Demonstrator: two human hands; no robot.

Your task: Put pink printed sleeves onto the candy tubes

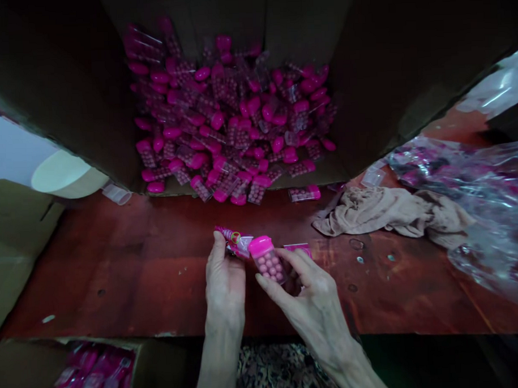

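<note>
My right hand (307, 283) pinches a small clear container (270, 262) with a bright pink cap, full of pink balls, between thumb and fingers. Just left of it, my left hand (225, 269) has its fingers closed on a small pink and clear packet (236, 242) that shows a yellow-green ring. The container's cap is close to the packet's right end; whether they touch is unclear. Behind my right hand's fingers a flat pink piece (298, 250) lies on the red table (159, 265).
A large cardboard box (374, 82) holds many pink-capped containers (239, 127). One container (304, 193) lies before it. At right are a crumpled cloth (391, 212) and plastic bags (492, 203). A white bowl (67, 175) stands left; an open box (140, 368) of pink packets is lower left.
</note>
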